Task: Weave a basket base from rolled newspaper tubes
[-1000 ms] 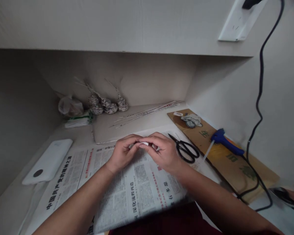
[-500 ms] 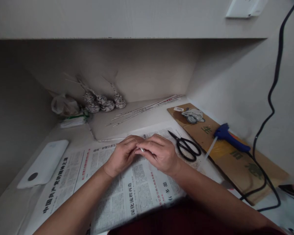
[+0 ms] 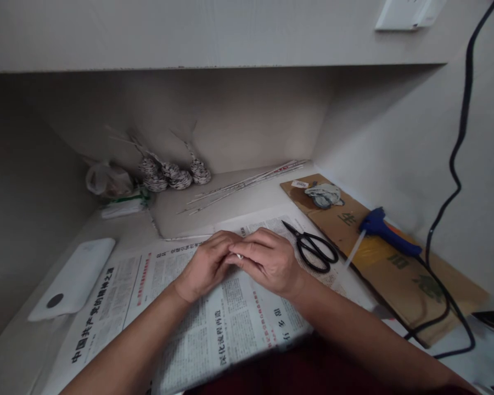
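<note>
Pinching a small white piece [image 3: 239, 256] between thumb and forefinger, the right hand [image 3: 233, 257] hung above the middle of the newspaper [image 3: 181, 334]. Only a tip of the piece showed, so which way its long axis ran, or how long it was, could not be told. Judging by that tip, the right hand was the nearer of the two, for the white end stuck out from its grip, facing back over the newspaper toward the wearer. The left hand [image 3: 214, 258], also above the newspaper, met it at the fingertips, its fingers curled in and bunched. Whether the left clasped the hidden part or merely pressed against the other hand could not be seen.

Over the newspaper's right side lay black scissors [image 3: 300, 236], just beside the right hand and untouched, their points aimed away from the wearer. To the right of the newspaper was a piece of cardboard [image 3: 387, 277] with a blue glue gun [image 3: 389, 234] on it. Beyond the newspaper, thin paper sticks [image 3: 267, 174] and woven paper bulbs [image 3: 200, 171] rested toward the back of the desk [image 3: 138, 233]. A white box [image 3: 78, 280] lay to the newspaper's left.
</note>
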A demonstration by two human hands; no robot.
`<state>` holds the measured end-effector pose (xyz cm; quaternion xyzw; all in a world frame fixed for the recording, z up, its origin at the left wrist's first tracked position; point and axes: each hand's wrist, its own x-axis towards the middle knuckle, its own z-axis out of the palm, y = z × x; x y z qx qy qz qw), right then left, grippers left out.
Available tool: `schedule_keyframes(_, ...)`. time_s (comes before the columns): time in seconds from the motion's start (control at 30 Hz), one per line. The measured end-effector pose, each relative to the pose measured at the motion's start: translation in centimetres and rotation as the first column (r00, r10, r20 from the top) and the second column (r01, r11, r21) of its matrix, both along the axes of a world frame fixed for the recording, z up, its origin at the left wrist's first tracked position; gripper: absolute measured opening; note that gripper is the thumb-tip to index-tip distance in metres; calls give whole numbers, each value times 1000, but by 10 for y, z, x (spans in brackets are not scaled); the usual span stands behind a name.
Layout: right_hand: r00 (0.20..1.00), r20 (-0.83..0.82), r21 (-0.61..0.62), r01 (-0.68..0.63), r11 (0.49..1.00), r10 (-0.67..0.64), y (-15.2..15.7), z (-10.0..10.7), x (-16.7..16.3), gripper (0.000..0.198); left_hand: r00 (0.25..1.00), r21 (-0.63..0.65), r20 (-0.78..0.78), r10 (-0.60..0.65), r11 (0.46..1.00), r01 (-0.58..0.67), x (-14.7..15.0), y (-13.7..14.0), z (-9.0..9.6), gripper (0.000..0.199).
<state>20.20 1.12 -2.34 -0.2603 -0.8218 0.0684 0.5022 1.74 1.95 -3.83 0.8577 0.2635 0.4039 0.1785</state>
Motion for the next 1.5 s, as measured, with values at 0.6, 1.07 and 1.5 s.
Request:
schedule_keyframes(0.6, 983, -116, 149, 159, 976, -143, -3, 11, 5, 26, 947, 98, -112, 300, 952, -290, -3, -4, 5, 25)
schedule_keyframes(1.07, 968, -228, -36, 95, 995, -101, -3, 8, 7, 25, 969, 49, -36, 244, 969, -243, -3, -4, 8, 26)
schedule_keyframes(1.5, 970, -210, -97, 107, 990, -125, -2, 8, 5, 17, 969, -5, 9, 246, 969, -246, -3, -4, 5, 24)
